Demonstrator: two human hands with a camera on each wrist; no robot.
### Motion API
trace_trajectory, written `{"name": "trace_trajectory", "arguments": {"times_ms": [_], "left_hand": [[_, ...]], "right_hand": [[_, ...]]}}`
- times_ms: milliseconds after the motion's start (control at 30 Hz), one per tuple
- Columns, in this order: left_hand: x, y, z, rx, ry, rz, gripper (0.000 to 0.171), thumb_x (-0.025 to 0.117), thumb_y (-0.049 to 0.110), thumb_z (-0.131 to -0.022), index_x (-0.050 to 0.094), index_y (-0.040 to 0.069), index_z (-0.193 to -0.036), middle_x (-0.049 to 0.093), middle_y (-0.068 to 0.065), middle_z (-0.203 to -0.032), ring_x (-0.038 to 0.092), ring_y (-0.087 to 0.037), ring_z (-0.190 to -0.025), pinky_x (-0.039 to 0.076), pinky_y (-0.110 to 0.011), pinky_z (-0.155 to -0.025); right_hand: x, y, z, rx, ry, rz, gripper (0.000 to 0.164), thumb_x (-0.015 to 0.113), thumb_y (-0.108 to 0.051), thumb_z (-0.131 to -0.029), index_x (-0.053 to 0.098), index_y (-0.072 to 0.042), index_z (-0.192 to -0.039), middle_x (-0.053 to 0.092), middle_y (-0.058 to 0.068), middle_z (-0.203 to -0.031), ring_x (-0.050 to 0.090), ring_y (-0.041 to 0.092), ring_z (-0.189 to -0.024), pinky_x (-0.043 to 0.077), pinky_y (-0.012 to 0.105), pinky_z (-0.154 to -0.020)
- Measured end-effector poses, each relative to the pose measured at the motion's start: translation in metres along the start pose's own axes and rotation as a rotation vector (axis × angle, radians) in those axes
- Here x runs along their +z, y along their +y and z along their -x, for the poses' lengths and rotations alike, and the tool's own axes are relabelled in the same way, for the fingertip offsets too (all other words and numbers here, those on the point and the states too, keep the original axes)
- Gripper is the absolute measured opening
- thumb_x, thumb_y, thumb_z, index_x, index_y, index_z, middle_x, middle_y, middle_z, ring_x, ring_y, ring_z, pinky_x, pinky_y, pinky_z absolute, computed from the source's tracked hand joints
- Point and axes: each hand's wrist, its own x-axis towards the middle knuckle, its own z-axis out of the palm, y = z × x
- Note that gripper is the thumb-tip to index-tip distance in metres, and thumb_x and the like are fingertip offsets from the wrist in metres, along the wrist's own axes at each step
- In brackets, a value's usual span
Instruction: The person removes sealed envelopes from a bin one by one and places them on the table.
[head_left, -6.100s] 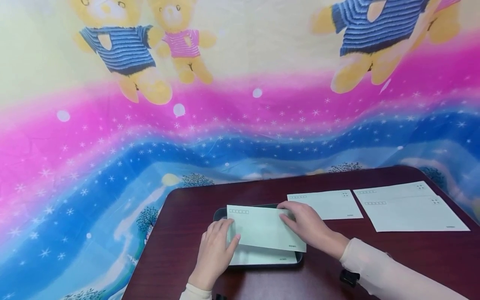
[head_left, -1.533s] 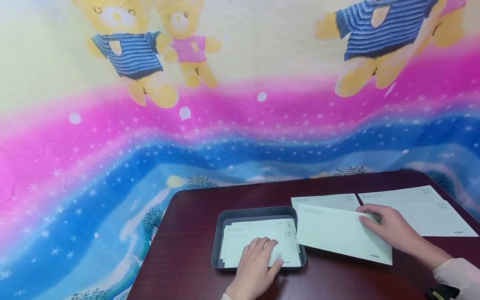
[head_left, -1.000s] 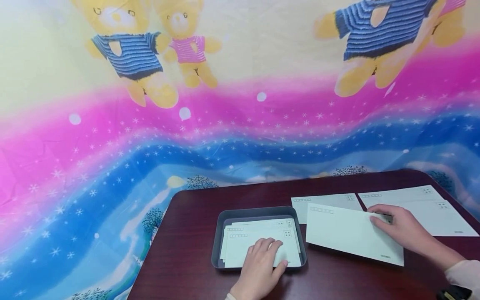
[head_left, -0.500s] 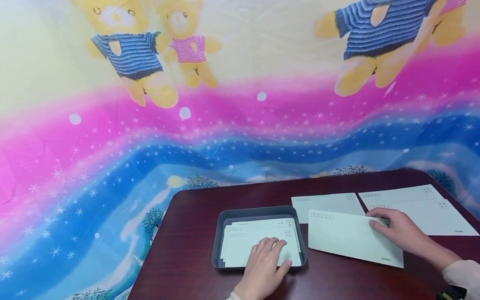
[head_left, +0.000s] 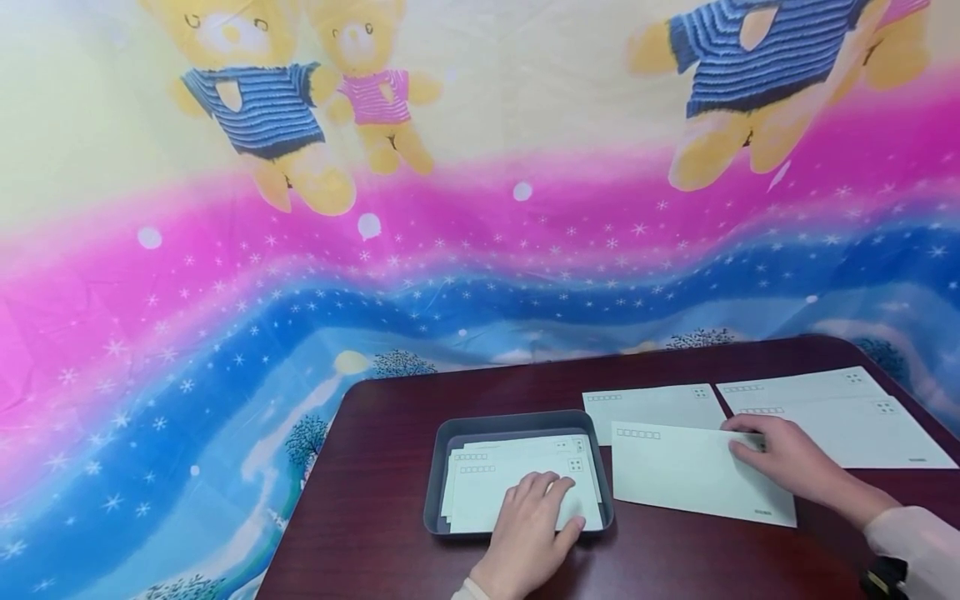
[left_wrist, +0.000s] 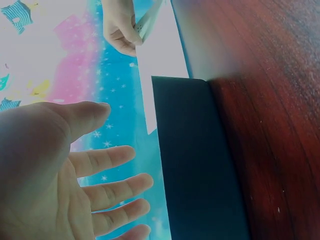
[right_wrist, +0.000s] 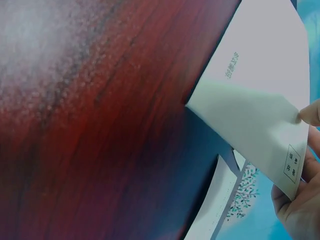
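A white envelope [head_left: 690, 471] with printed postcode boxes is right of the tray; my right hand [head_left: 783, 458] pinches it by its upper right corner. In the right wrist view, thumb and fingers hold the envelope's [right_wrist: 250, 110] stamp-box corner, and the paper bends. A dark grey tray [head_left: 431, 492] holds several overlapping envelopes [head_left: 487, 496]. Over its front right part is my left hand [head_left: 528, 529], fingers relaxed and holding nothing. The left wrist view has this hand [left_wrist: 75, 165] with fingers spread beside the tray's dark outer wall [left_wrist: 195, 160].
Behind the held envelope lies another envelope [head_left: 648, 408] on the dark red wooden table [head_left: 375, 467]. Two overlapping envelopes [head_left: 847, 429] lie farther right. A printed cloth [head_left: 480, 233] with bears and snowflakes hangs behind the table.
The envelope has gone from above the tray, between both hands, to the table's right side in the right hand. Lately it has come slightly lower and left. The left hand stays over the tray.
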Motion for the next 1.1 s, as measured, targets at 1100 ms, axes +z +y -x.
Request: {"name": "trace_trajectory", "arguments": {"times_ms": [1100], "left_hand": [[0.007, -0.003, -0.018, -0.049, -0.024, 0.008, 0.04, 0.055, 0.041, -0.09, 0.06, 0.019, -0.122, 0.06, 0.001, -0.118, 0.051, -0.016, -0.111, 0.043, -0.035, -0.086]], "right_hand": [[0.025, 0.007, -0.027, -0.015, 0.014, 0.007, 0.028, 0.068, -0.011, -0.08, 0.067, -0.004, -0.107, 0.066, 0.015, -0.106, 0.058, 0.038, -0.103, 0.044, 0.055, -0.083]]}}
